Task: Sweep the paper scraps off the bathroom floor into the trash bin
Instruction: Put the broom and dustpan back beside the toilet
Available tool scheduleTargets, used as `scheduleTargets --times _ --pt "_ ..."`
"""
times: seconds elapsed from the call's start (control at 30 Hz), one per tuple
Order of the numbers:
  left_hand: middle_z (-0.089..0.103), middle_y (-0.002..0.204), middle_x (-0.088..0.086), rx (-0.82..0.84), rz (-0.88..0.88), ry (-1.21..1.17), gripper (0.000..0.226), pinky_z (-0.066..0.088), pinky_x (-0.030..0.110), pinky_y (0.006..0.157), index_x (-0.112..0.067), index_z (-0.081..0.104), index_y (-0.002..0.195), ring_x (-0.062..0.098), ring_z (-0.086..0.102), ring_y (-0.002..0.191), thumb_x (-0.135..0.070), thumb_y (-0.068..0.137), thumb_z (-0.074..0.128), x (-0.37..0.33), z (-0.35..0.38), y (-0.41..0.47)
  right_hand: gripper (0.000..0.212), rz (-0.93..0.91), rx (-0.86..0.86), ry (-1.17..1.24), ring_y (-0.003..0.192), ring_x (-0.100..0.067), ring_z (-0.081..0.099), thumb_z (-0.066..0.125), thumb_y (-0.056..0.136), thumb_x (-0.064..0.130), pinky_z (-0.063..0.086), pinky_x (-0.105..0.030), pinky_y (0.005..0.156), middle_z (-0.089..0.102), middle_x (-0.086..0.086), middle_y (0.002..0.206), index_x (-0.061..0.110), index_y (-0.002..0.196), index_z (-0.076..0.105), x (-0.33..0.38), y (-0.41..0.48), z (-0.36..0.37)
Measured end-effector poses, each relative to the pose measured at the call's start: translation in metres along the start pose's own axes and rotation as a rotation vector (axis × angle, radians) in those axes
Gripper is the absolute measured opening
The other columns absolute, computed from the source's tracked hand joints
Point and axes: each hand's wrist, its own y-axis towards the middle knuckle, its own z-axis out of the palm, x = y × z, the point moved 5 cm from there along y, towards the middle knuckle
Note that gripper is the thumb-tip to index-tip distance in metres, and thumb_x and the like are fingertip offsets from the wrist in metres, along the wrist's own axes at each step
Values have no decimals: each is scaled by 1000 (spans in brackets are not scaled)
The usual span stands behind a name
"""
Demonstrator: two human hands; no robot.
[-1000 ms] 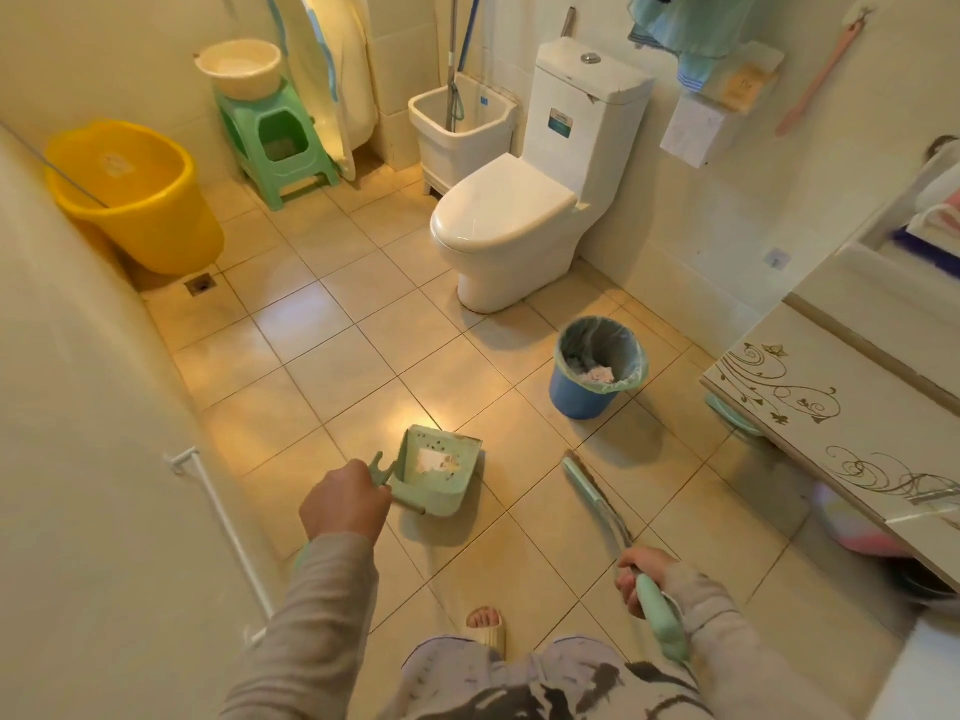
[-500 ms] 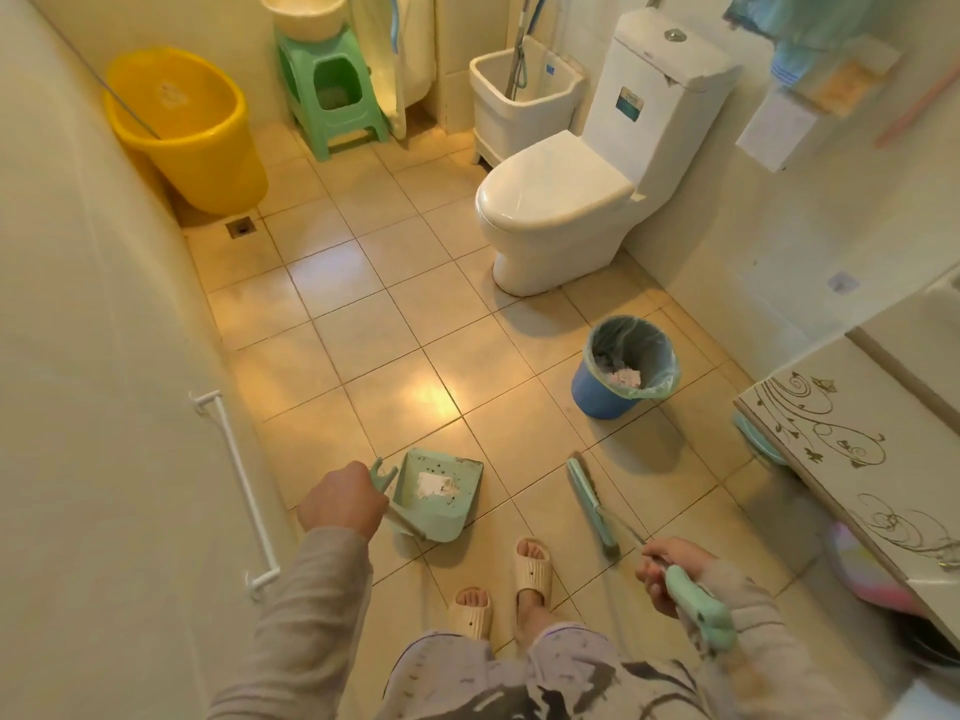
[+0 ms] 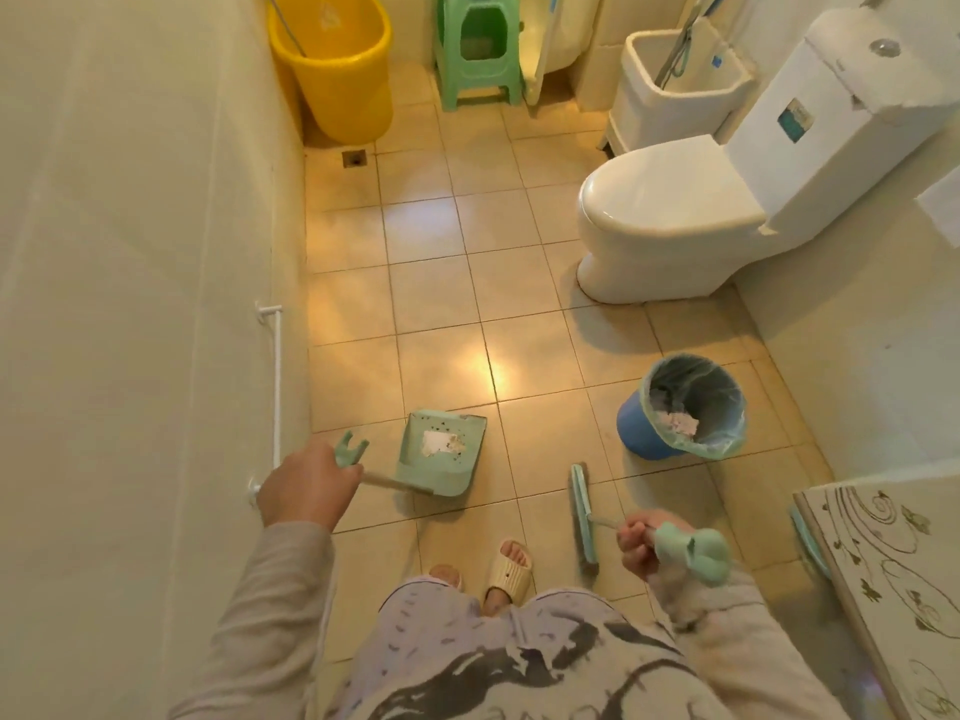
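Observation:
My left hand point(image 3: 306, 485) grips the long handle of a mint-green dustpan point(image 3: 441, 452), which rests on the tiled floor with white paper scraps point(image 3: 441, 443) inside it. My right hand point(image 3: 641, 543) holds the mint-green handle of a broom point(image 3: 583, 514), whose narrow head lies on the floor in front of my feet. A blue trash bin point(image 3: 683, 405) with a green liner stands to the right of the dustpan, with white paper at its bottom. I see no loose scraps on the tiles.
A white toilet point(image 3: 670, 215) stands beyond the bin. A yellow tub point(image 3: 337, 65), a green stool point(image 3: 478, 49) and a white mop sink point(image 3: 675, 90) line the far wall. A patterned cabinet point(image 3: 893, 574) juts in at right. A white rail point(image 3: 276, 387) runs along the left wall.
The view has tilted down and swung left. I have stepped back, and my feet now show. The broom head has drawn nearer to my feet; the dustpan stays on the floor.

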Motion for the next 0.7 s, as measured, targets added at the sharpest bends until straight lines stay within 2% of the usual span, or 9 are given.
scheduleTargets --times 0.1,0.27,0.43,0.7 --pt "70 93 13 -48 -78 -34 31 50 42 89 -13 67 99 33 63 90 -40 87 57 4 0 -4 34 -18 46 -39 16 -9 32 23 94 4 22 -5 26 38 1 27 15 63 32 34 2 16" --pt "70 89 13 -120 -148 -98 33 50 34 71 -14 68 97 35 62 85 -43 86 57 3 -6 -1 32 -49 133 -141 20 -7 28 29 94 9 19 -11 28 35 4 29 16 63 32 75 3 48" --pt "68 81 13 -165 -179 -146 31 47 31 63 -14 69 90 34 61 75 -43 84 61 -1 -22 21 35 -90 185 -180 18 -6 32 30 97 11 22 -7 28 37 3 28 13 63 34 128 -8 96" --pt "70 82 11 -208 -133 -115 29 49 30 63 -19 68 90 33 63 76 -46 85 58 1 -66 103 34 -119 188 -163 17 -7 32 30 96 9 24 -6 28 38 2 27 12 62 36 188 3 175"
